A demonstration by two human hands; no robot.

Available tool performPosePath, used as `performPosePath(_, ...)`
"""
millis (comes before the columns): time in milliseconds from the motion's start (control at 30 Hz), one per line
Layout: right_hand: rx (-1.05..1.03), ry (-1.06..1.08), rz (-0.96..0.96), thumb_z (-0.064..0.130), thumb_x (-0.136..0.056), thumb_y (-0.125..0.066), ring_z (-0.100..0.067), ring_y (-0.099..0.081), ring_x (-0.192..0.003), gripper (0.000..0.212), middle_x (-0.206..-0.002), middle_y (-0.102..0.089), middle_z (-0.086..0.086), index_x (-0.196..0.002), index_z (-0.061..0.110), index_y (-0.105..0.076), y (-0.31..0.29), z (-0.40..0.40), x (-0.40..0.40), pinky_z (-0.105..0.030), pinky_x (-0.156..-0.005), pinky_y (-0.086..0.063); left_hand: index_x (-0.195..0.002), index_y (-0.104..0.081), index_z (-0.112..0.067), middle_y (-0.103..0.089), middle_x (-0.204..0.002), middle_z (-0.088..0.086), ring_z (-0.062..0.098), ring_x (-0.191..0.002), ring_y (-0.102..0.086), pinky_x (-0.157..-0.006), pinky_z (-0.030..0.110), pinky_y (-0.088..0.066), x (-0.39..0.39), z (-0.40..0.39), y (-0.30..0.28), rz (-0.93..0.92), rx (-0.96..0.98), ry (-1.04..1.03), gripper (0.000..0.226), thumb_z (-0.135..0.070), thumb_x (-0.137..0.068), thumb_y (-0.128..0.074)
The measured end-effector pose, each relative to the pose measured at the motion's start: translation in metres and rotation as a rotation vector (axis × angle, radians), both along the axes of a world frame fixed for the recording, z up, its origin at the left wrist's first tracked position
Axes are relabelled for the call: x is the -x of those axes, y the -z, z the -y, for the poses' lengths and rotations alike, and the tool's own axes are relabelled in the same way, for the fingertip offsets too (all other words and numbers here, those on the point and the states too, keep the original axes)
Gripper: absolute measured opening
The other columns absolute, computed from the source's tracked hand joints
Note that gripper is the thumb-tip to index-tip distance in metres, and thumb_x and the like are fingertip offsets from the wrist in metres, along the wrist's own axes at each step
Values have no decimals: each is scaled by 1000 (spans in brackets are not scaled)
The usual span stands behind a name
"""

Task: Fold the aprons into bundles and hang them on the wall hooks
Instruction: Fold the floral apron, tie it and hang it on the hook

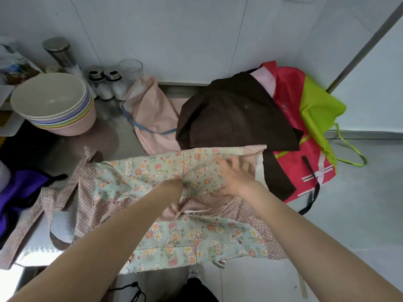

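Observation:
A floral apron (pixel 152 171) with pink dotted trim and straps lies spread on the steel counter (pixel 109 136) in front of me, partly folded over itself. My right hand (pixel 234 175) lies flat on its upper fold with fingers spread. My left hand (pixel 175 203) is mostly tucked under the fold at the apron's middle, and its fingers seem to pinch the cloth there. Behind lie a peach apron (pixel 152 118), a brown apron (pixel 235 118), and a red apron (pixel 305 171) with a lime green one (pixel 318 110) on it.
A stack of pastel bowls (pixel 54 103) stands at the back left, with shakers (pixel 104 83), a glass (pixel 130 70) and a steel canister (pixel 58 51) behind. A purple cloth (pixel 19 190) lies at the left edge. The white wall runs behind; grey floor lies to the right.

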State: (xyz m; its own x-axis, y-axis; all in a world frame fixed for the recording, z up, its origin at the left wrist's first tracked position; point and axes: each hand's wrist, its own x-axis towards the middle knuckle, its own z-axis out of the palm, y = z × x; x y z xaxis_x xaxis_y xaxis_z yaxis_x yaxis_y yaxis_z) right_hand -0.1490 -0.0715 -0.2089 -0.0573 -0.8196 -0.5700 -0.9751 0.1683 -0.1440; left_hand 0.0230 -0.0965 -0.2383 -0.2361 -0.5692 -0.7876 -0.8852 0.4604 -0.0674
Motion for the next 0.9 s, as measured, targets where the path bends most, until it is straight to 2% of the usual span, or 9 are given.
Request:
performPosePath(133,17,117,-119,36,-80,-71,-42,-31,-123,80,-133,-19,-12,-139,29,-18,7,-1,27,-44,-98,-40,-132,-43,-1,-56,-127,8,27,-114,-56,-97,33,-47,0,1,-1,-10,-3,-24,69,-34,-79,-72)
performPosePath(267,171,-155,-345,9,-89,-54,-32,-47,-119,41,-126,-50,-13,-129,13,-46,-19,-7,10,-36,-87,-43,-132,-42,0,-56,-127,9,28,-114,-56,-98,37,-47,-1,-3,0,-12,15,-51,70,-31,-78,-74)
performPosePath(367,274,-366,-58,15,-93,-52,-26,-59,-99,20,-105,-60,-8,-112,8,-55,-17,-22,-25,-34,-75,-49,-135,-39,-2,-53,-130,10,27,-117,-53,-99,35,-46,-2,-8,-1,-81,42,-78,69,-27,-80,-72)
performPosePath(433,44,-456,91,34,-95,-50,-24,-60,-91,26,-96,-59,-6,-102,9,-55,-7,-36,-47,-35,-75,-52,-137,-38,-6,-53,-130,10,26,-117,-53,-96,32,-47,-4,-13,-3,-143,74,-104,69,-30,-81,-70)
performPosePath(533,-154,-511,-72,54,-94,-39,-24,-59,-98,46,-102,-61,-5,-97,11,-57,15,-49,-50,-48,-97,-38,-142,-32,-13,-44,-137,13,29,-122,-47,-100,36,-44,-11,-20,2,-202,80,-159,84,-44,-75,-72)
performPosePath(600,-175,-493,-64,54,-94,-38,-20,-58,-93,46,-95,-60,-1,-89,13,-58,20,-50,-43,-51,-102,-30,-145,-24,-16,-34,-141,17,36,-128,-37,-104,45,-40,-13,-24,6,-178,93,-184,94,-49,-72,-73)
performPosePath(700,-265,-435,59,53,-95,-38,-14,-46,-63,46,-67,-45,3,-68,17,-46,20,-44,-40,-34,-78,-44,-147,-18,-18,-27,-142,18,39,-129,-28,-103,52,-38,-9,-28,12,-113,140,-217,98,-49,-72,-73)
performPosePath(767,-242,-386,55,50,-97,-37,-19,-53,-68,45,-65,-45,1,-71,14,-49,23,-37,-40,-31,-71,-43,-145,-20,-19,-25,-140,16,37,-128,-27,-101,53,-40,-3,-27,12,-110,179,-237,89,-41,-76,-73)
performPosePath(900,-188,-346,-79,40,-97,-44,-22,-56,-81,33,-70,-48,2,-92,11,-59,16,-23,-34,-36,-83,-46,-142,-21,-23,-22,-142,13,34,-130,-23,-97,55,-41,11,-21,8,-151,229,-325,76,-27,-82,-69)
